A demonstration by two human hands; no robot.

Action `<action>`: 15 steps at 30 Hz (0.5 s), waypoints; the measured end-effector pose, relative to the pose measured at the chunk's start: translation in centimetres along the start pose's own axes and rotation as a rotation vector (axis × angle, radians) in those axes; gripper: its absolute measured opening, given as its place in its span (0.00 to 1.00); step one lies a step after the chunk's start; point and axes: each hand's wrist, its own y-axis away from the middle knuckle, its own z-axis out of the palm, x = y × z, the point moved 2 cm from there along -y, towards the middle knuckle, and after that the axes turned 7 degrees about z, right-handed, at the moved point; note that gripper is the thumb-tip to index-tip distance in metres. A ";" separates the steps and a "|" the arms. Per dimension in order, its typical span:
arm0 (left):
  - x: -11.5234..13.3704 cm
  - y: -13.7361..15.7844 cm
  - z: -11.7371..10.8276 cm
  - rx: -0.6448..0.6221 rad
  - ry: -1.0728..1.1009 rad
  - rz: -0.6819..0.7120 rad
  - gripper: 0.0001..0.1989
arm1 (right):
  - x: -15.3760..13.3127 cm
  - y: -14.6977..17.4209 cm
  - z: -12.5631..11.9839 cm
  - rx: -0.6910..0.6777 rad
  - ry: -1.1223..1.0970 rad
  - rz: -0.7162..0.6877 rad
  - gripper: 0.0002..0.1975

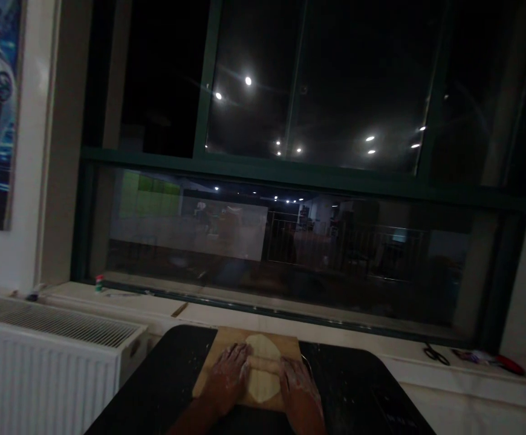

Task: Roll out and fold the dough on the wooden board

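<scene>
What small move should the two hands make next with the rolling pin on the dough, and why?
Probably push the rolling pin forward, away from the body. The left hand and right hand press its two ends, and it lies across the middle of the oval dough on the wooden board, so the far half looks unrolled.

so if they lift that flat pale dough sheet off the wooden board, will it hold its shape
Probably not: the flat pale dough sheet looks thin and would likely sag. The floury hands, left hand and right hand, suggest it may not stick much to the wooden board.
</scene>
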 end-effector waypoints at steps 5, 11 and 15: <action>0.8 3.9 -3.5 0.155 0.015 0.103 0.19 | 0.6 4.2 3.5 0.327 -0.075 0.056 0.22; -0.2 4.0 -2.3 0.161 -0.033 0.172 0.24 | 0.8 3.7 6.7 0.025 0.051 0.012 0.22; -0.8 0.3 -0.3 -0.024 0.038 0.103 0.23 | 0.9 -0.1 4.1 -0.286 0.123 0.059 0.25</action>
